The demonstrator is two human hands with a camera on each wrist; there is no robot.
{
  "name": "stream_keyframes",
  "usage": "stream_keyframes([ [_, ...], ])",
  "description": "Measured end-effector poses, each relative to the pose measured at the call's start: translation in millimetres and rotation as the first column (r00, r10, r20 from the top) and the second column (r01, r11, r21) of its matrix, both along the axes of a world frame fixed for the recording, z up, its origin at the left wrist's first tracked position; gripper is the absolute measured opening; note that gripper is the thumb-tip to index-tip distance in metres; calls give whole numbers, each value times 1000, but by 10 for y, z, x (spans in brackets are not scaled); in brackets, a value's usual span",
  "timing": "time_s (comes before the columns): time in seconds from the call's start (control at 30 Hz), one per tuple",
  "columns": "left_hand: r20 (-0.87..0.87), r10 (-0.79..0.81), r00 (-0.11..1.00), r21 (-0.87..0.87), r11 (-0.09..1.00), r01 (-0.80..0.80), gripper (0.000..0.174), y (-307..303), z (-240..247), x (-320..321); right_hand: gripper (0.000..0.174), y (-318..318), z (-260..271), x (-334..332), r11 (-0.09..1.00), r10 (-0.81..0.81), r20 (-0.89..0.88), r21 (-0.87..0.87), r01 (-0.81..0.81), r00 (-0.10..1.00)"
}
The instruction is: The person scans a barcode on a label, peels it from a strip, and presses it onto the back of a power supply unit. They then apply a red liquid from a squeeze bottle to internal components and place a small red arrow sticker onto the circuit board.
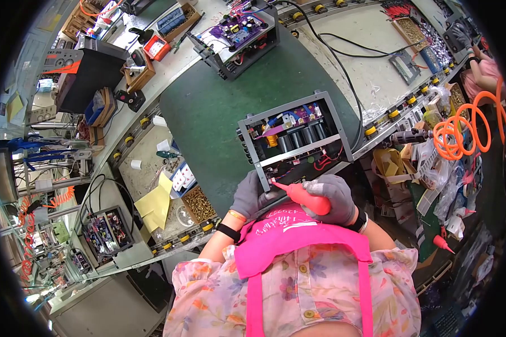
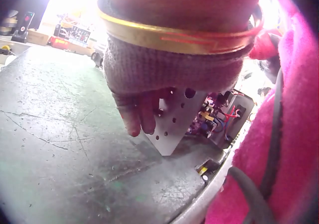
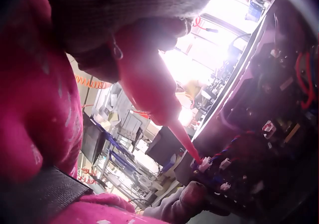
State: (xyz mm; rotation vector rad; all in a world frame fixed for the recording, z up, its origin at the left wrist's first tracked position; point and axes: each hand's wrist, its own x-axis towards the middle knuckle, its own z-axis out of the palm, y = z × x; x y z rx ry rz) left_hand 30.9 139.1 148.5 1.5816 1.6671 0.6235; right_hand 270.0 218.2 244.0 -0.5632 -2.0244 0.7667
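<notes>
An open grey metal chassis (image 1: pixel 338 126) holding circuit boards, capacitors and wires lies at the near edge of the green mat. My left hand (image 1: pixel 246 196), in a grey glove, grips its near left corner. From the left wrist view, fingers (image 2: pixel 144 115) lie along the outside of the perforated side panel (image 2: pixel 174 126). In my gloved right hand (image 1: pixel 338 197) is a red squeeze bottle (image 1: pixel 310 199) with a long thin nozzle. That nozzle (image 3: pixel 186 143) points down, its tip right at a small white connector (image 3: pixel 204 164) on the board.
A second chassis (image 1: pixel 247 42) with a purple board stands at the mat's far end. Left lie a box of brass screws (image 1: pixel 198 204) and yellow paper (image 1: pixel 156 203). A black cable (image 1: pixel 343 73) crosses on the right, near a coiled orange hose (image 1: pixel 461 132). Another person's arm (image 1: pixel 478 70) shows far right.
</notes>
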Motion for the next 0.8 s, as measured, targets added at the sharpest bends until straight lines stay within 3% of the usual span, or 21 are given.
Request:
stream_keyframes([
  [0.1, 13, -20, 1000, 2, 1000, 20, 83, 16, 11, -34, 50, -19, -80, 30, 999, 35, -1, -22, -35, 999],
  [0.2, 24, -33, 999, 6, 999, 33, 81, 22, -1, -35, 48, -30, -123, 122, 973, 144, 232, 143, -180, 962],
  [0.3, 32, 14, 999, 90, 996, -17, 78, 65, -118, -57, 46, -16, -44, 179, 950, 117, 303, 242, -195, 946],
  [0.43, 313, 228, 922, 113, 955, -275, 73, 373, 145, -38, 51, 57, -2, 251, 974, -147, -100, 161, 162, 984],
  [0.5, 313, 320, 894, -1, 942, -336, 71, 588, 305, -173, 54, 98, -169, 242, 986, -152, -130, 54, 160, 980],
  [0.57, 323, 376, 869, -116, 927, -358, 72, 822, 484, -273, 57, 306, -80, 111, 970, -184, -169, 129, 207, 968],
  [0.67, 404, 376, 834, -138, 926, -351, 73, 942, 378, -415, 53, 517, -140, -122, 988, -110, -246, 76, 133, 963],
  [0.8, 366, 349, 862, -153, 937, -315, 79, 950, 402, -475, 46, 689, -256, -371, 996, -53, -296, 54, 72, 954],
])
